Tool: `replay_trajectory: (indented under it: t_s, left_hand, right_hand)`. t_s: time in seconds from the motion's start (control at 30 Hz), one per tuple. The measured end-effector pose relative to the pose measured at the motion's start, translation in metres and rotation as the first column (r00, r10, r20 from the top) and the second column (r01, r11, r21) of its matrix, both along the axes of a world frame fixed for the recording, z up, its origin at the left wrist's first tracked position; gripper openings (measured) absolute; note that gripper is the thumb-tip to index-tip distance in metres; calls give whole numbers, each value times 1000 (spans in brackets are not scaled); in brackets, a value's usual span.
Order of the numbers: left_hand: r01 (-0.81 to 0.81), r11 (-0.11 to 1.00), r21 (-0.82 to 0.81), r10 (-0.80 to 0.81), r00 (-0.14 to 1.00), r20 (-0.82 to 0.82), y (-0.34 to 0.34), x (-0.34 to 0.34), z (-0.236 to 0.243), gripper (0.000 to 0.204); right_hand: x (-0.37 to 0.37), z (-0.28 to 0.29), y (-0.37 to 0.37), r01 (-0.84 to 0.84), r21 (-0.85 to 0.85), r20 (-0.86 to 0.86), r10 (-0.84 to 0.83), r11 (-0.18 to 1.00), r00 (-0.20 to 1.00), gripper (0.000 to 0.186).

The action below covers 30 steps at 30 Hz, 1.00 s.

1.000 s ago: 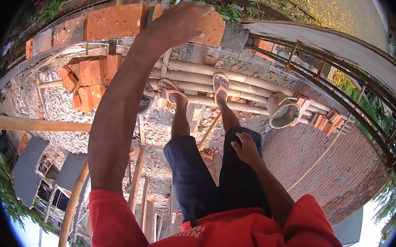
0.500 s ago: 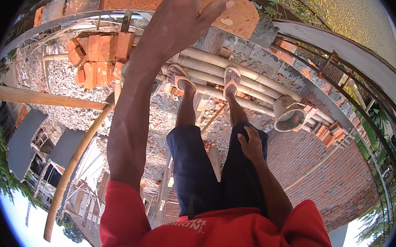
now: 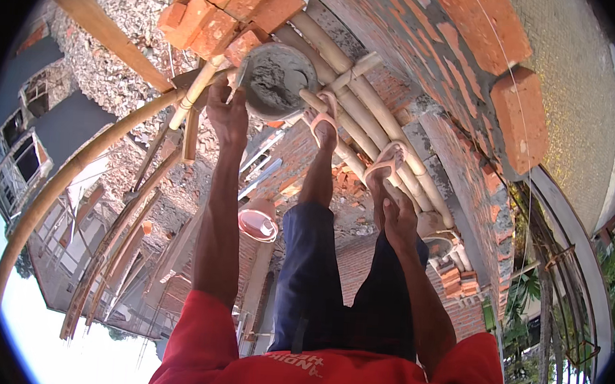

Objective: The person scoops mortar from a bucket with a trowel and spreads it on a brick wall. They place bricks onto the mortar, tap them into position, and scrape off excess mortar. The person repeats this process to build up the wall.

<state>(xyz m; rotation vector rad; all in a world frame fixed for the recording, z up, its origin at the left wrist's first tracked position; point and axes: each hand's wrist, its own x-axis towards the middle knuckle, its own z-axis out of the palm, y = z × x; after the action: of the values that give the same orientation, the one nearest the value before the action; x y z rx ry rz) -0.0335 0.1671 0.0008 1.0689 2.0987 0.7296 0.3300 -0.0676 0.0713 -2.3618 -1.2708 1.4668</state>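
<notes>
We saw the left hand (image 3: 227,115) up by the left side of the round bucket (image 3: 262,110); its fingertips were right at the rim, but we could not tell if they touched it, or if they were clamped on a thing, because the back of the hand hid them; the bucket sat by the bamboo poles (image 3: 373,122), just below a pile of orange bricks (image 3: 216,25), and had wet grey mud (image 3: 276,79) inside.

We saw the right hand (image 3: 399,223) hang down in front of the dark blue shorts (image 3: 387,283); its thumb was a little apart from its loose fingers, and we saw nothing in it; a second bucket (image 3: 430,222), partly hidden, was near it.

We saw two feet in pale sandals (image 3: 380,170) on the poles; to the right was a brick wall (image 3: 466,67) with grey mud between its bricks, and one big brick (image 3: 518,117) lay at its outer edge; a thin string (image 3: 494,27) ran across it.
</notes>
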Motion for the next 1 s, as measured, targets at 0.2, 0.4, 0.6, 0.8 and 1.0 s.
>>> replay_trajectory:
  t_s: [0.2,0.4,0.6,0.8,1.0]
  left_hand:
    - [-127,991,35,131,983,-133,72,-85,-46,60]
    - [-29,995,97,74,866,-495,185,-161,-73,79]
    - [229,948,-220,-221,973,63,263,-247,-116,79]
    - [41,999,-3,-39,979,200,241,-236,-117,66]
    - [-329,940,-90,109,39,993,151,-165,-12,60]
  right_hand:
    - [-72,-45,108,156,-27,-223,-158,987,962,65]
    - [-128,-125,174,53,146,-226,-19,988,974,70]
    - [-146,-187,176,-257,-306,-226,192,917,955,73]
    - [-151,-209,168,-141,340,-250,234,930,940,53]
    - [-123,-106,181,-146,400,-147,220,905,964,49]
